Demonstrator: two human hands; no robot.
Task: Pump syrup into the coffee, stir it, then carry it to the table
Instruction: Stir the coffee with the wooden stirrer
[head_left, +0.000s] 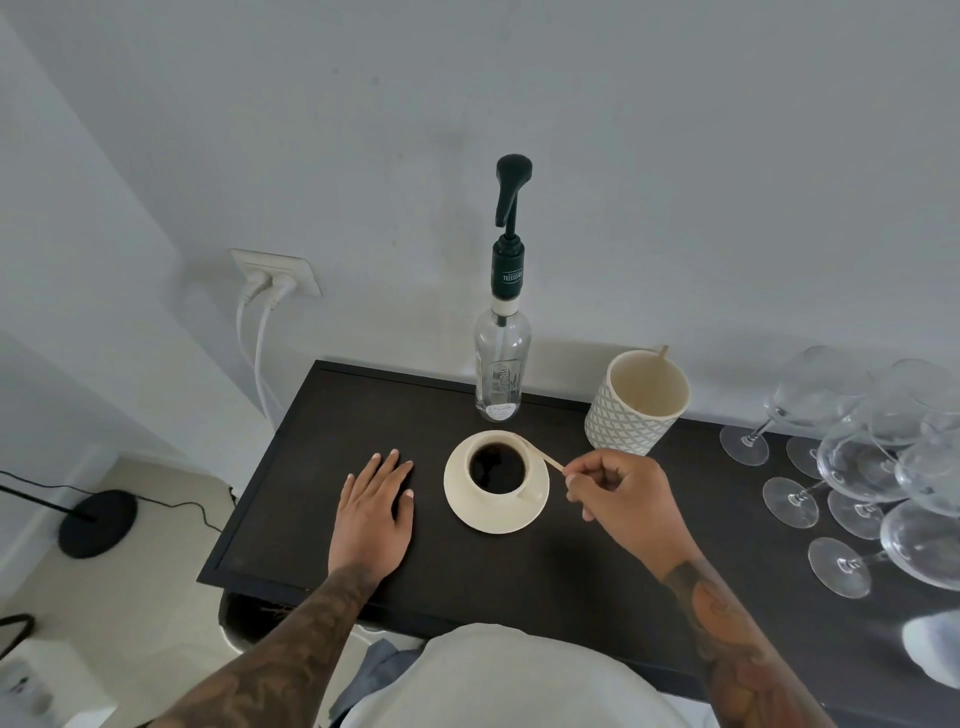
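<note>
While left hand (374, 506) flat, right hand (621, 496) pinches stirrer (545, 460).

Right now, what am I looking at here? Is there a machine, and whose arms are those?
No machine: a person wears a camera on the head, looking down at their own two arms. They stand at a dark counter. The left hand lies flat on it. The right hand pinches a thin wooden stirrer, whose far end rests at the rim of a cup of black coffee on a saucer. Behind the cup stands a clear syrup bottle with a dark pump. To its right is a patterned mug holding another stick, then a group of wine glasses.
</note>
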